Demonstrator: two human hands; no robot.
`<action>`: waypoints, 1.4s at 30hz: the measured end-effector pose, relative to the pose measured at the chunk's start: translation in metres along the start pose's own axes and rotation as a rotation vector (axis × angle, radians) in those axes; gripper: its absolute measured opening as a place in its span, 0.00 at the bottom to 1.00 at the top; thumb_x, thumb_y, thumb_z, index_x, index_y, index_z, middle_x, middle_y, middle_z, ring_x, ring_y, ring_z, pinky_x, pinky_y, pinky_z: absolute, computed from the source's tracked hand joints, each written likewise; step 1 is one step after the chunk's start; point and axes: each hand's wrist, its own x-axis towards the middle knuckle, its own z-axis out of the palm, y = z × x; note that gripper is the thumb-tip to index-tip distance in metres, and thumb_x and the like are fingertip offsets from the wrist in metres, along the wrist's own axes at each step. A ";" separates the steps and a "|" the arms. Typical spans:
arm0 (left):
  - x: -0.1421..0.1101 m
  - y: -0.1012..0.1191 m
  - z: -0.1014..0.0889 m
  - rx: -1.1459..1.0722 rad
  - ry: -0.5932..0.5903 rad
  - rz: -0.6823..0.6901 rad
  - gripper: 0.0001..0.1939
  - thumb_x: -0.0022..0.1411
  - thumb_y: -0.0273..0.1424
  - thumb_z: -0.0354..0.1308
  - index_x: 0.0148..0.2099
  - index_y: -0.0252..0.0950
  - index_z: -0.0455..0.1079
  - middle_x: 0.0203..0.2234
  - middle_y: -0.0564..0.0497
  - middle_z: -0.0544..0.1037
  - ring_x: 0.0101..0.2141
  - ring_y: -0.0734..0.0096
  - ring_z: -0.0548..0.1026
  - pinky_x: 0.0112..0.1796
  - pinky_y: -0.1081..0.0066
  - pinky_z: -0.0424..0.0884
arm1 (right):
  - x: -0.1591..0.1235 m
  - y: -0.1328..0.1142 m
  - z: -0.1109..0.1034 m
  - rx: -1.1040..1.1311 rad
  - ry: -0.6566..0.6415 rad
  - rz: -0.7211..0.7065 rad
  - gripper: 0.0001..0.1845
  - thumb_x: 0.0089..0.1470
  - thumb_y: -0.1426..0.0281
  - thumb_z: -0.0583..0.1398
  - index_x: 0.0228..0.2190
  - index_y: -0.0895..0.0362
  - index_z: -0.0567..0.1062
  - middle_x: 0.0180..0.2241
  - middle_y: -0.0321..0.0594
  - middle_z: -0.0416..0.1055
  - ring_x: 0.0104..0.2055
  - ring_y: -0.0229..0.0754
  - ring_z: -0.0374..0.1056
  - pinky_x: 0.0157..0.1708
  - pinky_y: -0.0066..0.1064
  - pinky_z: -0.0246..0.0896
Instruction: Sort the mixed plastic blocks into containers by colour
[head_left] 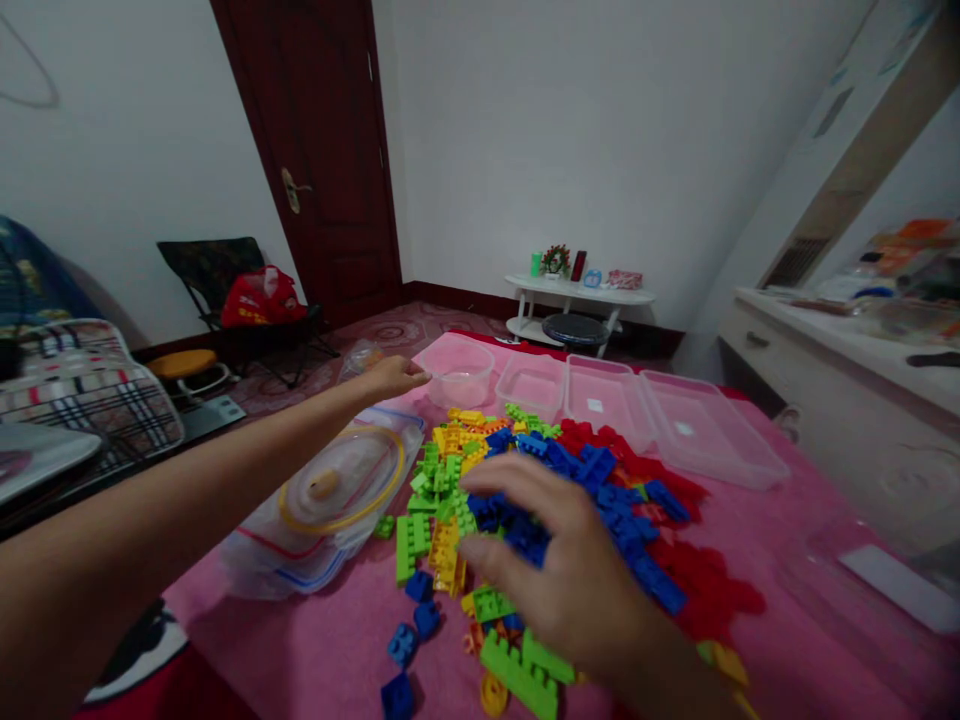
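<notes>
A heap of plastic building bricks (555, 500) in green, yellow, blue and red lies on a pink cloth (337, 640). My right hand (562, 570) hovers over the near part of the heap, fingers spread and curled down, nothing visibly in them. My left hand (394, 378) is stretched out far ahead, fingers pinched together at the rim of a round clear tub (459, 373); what they hold, if anything, is too small to make out. Beside that tub stand three clear rectangular containers (600, 395) in a row.
Clear zip bags with a round lid (337, 490) lie left of the bricks. A dark door (315, 150), a folding chair with a red bag (259, 295), a small white table (577, 295) and a white cabinet (847, 400) on the right surround the bed.
</notes>
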 end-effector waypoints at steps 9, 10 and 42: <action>-0.156 -0.007 -0.029 0.279 -0.081 0.482 0.26 0.59 0.45 0.53 0.58 0.42 0.66 0.56 0.46 0.68 0.55 0.56 0.66 0.55 0.60 0.61 | -0.038 0.017 0.109 -0.463 -0.527 -0.502 0.15 0.61 0.63 0.50 0.38 0.55 0.75 0.54 0.46 0.64 0.60 0.56 0.53 0.56 0.57 0.49; -0.172 -0.011 -0.028 0.321 -0.080 0.505 0.29 0.58 0.45 0.54 0.61 0.44 0.62 0.58 0.46 0.65 0.56 0.55 0.64 0.56 0.59 0.60 | -0.038 0.019 0.110 -0.478 -0.513 -0.505 0.16 0.61 0.63 0.50 0.39 0.56 0.74 0.54 0.48 0.64 0.60 0.57 0.53 0.56 0.58 0.49; -0.226 -0.052 0.023 0.400 0.157 0.534 0.39 0.59 0.39 0.56 0.68 0.51 0.42 0.65 0.48 0.52 0.61 0.50 0.56 0.58 0.49 0.57 | -0.005 0.018 0.117 -0.789 -0.469 -0.113 0.24 0.55 0.72 0.53 0.52 0.71 0.69 0.58 0.61 0.59 0.61 0.63 0.51 0.61 0.61 0.36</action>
